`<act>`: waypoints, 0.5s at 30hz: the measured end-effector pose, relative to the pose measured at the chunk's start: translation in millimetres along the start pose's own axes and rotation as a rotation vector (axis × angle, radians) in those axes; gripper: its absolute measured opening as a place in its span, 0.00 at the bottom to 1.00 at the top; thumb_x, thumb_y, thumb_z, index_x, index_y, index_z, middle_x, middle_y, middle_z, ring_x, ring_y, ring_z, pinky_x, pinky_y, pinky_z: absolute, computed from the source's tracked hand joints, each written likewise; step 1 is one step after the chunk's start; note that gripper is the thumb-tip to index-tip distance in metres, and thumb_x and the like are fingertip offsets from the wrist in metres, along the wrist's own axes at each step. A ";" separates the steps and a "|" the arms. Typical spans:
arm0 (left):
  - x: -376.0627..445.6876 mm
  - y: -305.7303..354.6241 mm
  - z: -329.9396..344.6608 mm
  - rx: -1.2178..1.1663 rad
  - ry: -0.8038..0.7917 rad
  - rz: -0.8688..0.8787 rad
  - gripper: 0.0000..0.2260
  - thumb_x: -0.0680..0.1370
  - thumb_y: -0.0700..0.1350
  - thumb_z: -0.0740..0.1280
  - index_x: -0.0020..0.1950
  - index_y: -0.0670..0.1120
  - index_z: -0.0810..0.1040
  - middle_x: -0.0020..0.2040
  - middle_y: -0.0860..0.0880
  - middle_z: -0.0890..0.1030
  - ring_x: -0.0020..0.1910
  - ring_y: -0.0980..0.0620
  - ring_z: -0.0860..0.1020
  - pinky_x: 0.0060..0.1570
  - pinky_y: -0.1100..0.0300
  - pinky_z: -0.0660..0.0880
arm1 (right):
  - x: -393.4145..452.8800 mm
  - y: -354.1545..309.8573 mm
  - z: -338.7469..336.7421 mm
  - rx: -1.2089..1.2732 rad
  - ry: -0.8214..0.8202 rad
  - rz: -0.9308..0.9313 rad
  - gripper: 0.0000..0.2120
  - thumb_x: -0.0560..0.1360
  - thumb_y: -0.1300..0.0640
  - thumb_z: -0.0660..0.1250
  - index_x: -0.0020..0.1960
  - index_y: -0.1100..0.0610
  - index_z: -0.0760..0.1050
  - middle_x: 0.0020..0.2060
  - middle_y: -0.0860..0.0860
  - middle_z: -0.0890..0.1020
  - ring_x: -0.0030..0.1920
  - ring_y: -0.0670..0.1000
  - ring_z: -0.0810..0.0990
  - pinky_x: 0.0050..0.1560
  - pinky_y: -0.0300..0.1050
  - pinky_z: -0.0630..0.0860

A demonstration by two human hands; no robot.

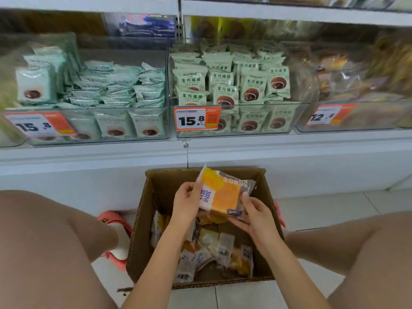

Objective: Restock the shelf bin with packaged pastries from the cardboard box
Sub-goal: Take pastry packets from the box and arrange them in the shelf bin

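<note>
An open cardboard box [153, 186] stands on the floor between my knees, with several packaged pastries [220, 250] loose at its bottom. Above the box I hold a small stack of yellow and white pastry packs [225, 195]. My left hand [186, 202] grips the stack's left edge. My right hand [256, 217] holds it from below on the right. On the shelf above stand clear plastic bins: the right one [361, 117] holds brownish bread packs like mine, blurred.
Two clear bins of green pastry packs, left [111, 139] and centre [256, 132], sit on the white shelf with orange price tags [197, 119]. My bare knees flank the box. A pink and white shoe [116, 221] lies left of it on the tiled floor.
</note>
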State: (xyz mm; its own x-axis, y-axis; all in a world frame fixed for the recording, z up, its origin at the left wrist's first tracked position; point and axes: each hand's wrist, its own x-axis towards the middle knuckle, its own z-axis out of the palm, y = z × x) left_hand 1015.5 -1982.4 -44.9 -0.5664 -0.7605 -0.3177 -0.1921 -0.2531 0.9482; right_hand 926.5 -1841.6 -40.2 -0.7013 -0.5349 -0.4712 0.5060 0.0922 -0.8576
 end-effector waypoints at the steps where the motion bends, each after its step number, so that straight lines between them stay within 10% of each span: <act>1: -3.2 -1.2 2.6 -0.005 0.005 -0.004 0.15 0.80 0.53 0.59 0.56 0.42 0.74 0.48 0.43 0.82 0.40 0.51 0.81 0.30 0.61 0.79 | -2.6 3.1 1.6 0.000 0.039 -0.034 0.14 0.77 0.48 0.61 0.55 0.57 0.74 0.50 0.57 0.83 0.47 0.54 0.84 0.47 0.48 0.81; 15: -24.2 -35.0 10.3 0.056 0.348 0.061 0.18 0.82 0.52 0.55 0.39 0.43 0.74 0.35 0.44 0.79 0.35 0.44 0.80 0.36 0.48 0.78 | -11.3 31.9 17.5 -0.031 0.259 -0.227 0.12 0.79 0.52 0.60 0.52 0.59 0.77 0.43 0.57 0.84 0.42 0.52 0.84 0.33 0.38 0.80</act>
State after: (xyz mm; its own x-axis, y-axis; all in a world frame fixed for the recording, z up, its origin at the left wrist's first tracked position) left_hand 1027.7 -1949.0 -70.4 -0.2728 -0.9339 -0.2311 -0.2157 -0.1747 0.9607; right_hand 959.4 -1847.3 -58.6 -0.9004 -0.3145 -0.3005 0.3095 0.0224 -0.9506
